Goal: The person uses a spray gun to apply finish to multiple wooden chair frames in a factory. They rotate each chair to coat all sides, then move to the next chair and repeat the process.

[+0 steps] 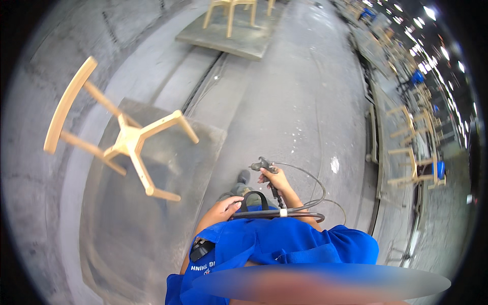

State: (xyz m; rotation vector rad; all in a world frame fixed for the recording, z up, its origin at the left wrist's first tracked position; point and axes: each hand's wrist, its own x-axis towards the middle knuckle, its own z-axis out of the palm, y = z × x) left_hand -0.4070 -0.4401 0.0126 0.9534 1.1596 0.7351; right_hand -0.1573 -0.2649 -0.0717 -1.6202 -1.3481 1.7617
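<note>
My right hand (pixel 276 179) is wrapped round the grip of a dark spray gun (pixel 262 164), held in front of my body with its nozzle pointing left. Thin hoses run from the gun and loop back to a thicker black hose (pixel 262 214) across my waist. Round the near end of that hose my left hand (pixel 221 209) is closed, beside a black curved strap (pixel 253 194). To my left, a pale wooden chair frame (pixel 130 140) without a seat stands on a grey, stained platform (pixel 152 236).
Farther ahead, another wooden chair frame (pixel 231 10) stands on a second platform (pixel 223 41). A dark floor track (pixel 203 83) runs between the platforms. On the right, several chair frames (pixel 416 165) stand on a long row of platforms (pixel 389 152). A grey wall (pixel 40 96) rises at left.
</note>
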